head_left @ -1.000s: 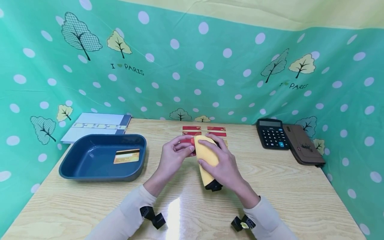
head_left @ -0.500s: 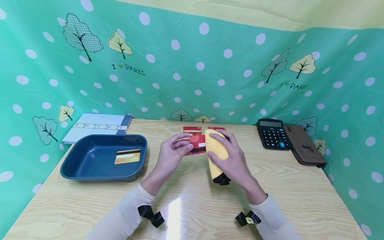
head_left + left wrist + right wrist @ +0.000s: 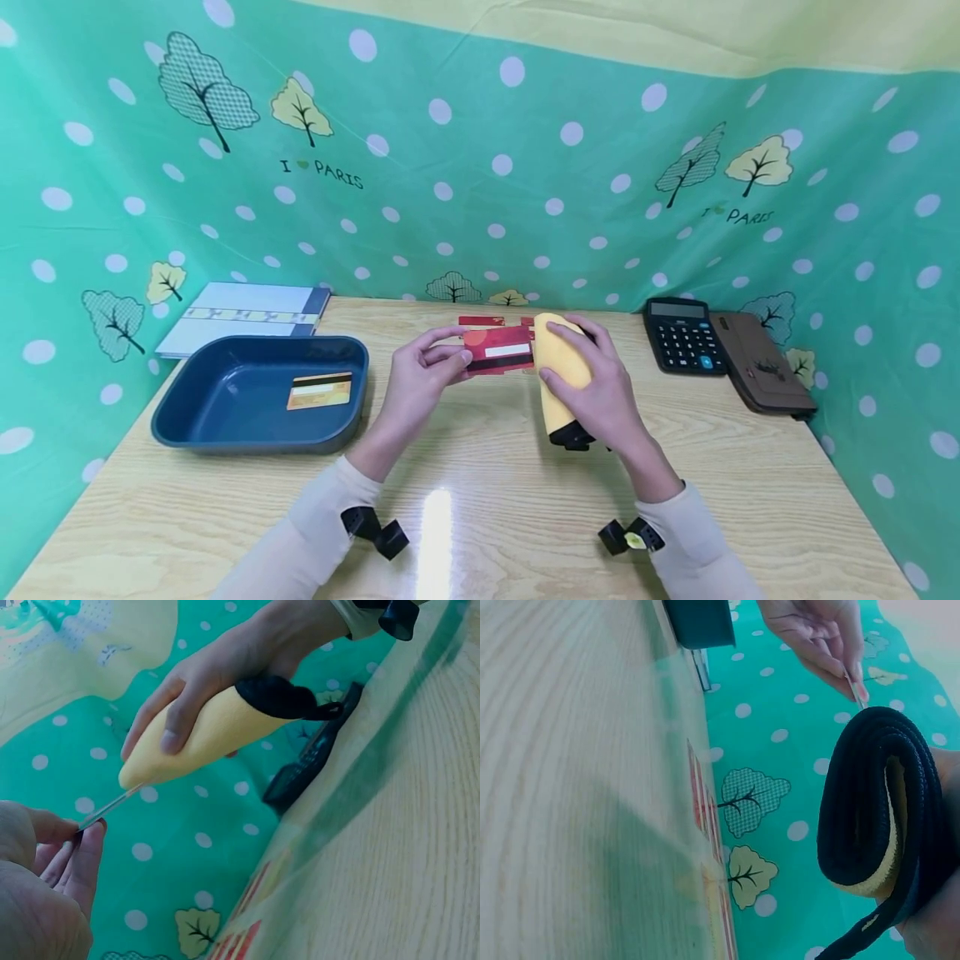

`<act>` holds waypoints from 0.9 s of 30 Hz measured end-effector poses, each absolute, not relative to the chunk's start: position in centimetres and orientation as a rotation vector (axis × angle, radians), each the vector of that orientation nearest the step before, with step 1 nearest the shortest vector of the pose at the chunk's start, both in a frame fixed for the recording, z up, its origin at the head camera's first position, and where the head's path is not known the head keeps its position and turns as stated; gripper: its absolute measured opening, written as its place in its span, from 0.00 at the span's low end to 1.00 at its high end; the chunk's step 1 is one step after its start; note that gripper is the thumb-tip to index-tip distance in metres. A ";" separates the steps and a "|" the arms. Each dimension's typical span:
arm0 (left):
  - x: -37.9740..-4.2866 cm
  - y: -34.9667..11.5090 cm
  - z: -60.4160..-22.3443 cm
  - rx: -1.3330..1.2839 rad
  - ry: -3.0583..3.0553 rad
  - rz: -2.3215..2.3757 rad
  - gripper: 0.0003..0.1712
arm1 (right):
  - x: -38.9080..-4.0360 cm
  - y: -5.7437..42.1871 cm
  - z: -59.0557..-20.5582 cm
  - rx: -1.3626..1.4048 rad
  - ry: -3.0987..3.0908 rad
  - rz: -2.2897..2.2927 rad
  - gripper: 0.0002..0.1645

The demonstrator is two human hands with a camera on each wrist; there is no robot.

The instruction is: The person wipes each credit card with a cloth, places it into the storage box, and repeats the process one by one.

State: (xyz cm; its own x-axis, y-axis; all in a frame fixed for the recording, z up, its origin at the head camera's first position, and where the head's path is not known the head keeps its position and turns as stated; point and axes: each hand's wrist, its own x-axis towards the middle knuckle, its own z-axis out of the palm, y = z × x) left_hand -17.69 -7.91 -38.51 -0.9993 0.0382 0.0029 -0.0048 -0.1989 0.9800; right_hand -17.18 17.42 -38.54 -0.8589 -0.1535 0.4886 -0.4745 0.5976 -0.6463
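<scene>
My left hand (image 3: 423,377) pinches a red bank card (image 3: 498,348) by its left end, between thumb and fingers. The card has a white strip and a dark stripe, and is held above the table. In my right hand (image 3: 600,385) is a folded, rolled-up yellow cloth (image 3: 558,367) with black edging. Its layered black end (image 3: 862,802) shows in the right wrist view. The left wrist view has the cloth's tip at the card's far edge (image 3: 112,804). Behind the hands lie several red cards (image 3: 481,321) on the table, partly hidden.
A blue tray (image 3: 247,446) stands at the left with a gold card (image 3: 319,390) inside. Behind it lies a white-and-blue notebook (image 3: 240,302). A black calculator (image 3: 681,335) and a brown pouch (image 3: 759,362) lie at the right. A green polka-dot curtain (image 3: 480,208) surrounds the wooden table.
The cloth and right hand have moved right and slightly up, and more of the red card has come into view. The left hand keeps its pinch and has shifted a little left.
</scene>
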 end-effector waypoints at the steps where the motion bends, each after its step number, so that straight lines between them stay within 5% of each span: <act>1: -17.7 -8.0 -38.4 0.040 1.981 2.404 0.22 | -17.2 17.5 -38.5 0.501 -2.444 1.149 0.37; 27: -16.4 -20.3 -36.1 0.003 2.344 2.212 0.29 | -17.5 18.3 -38.1 0.467 -2.472 1.193 0.36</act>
State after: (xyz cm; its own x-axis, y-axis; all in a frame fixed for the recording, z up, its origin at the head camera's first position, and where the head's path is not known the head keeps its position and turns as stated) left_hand -16.35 -20.34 -36.07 -0.9967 -0.0545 0.0601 0.0568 0.0596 0.9966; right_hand -17.46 18.30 -38.10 -0.8824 -0.1383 0.4498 -0.4382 0.5899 -0.6783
